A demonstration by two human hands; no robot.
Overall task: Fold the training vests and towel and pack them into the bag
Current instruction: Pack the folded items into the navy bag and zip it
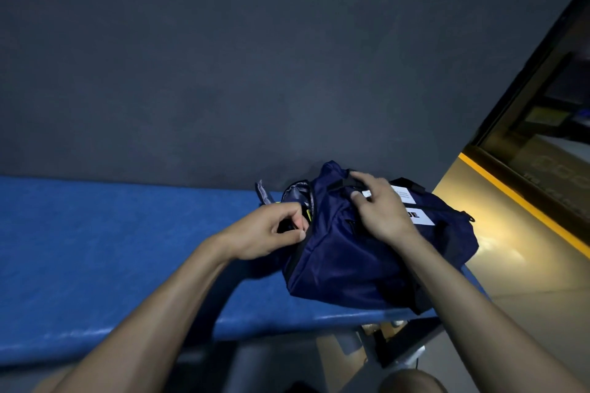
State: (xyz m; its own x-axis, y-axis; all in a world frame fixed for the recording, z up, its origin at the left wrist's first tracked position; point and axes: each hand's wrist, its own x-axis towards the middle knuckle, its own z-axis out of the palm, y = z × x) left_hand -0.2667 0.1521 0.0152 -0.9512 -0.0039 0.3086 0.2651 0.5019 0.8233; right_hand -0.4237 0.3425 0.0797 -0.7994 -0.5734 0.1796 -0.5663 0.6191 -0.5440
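While the navy duffel bag (360,262) lies on the blue padded bench (127,252) at the 4 o'clock area of the view, against the dark wall (255,57), the left hand (265,233) pinches a small dark zipper pull at the bag's open end. The right hand (380,204) curls around the black carry handle (348,182) on top. A yellow-green strip shows inside the opening.
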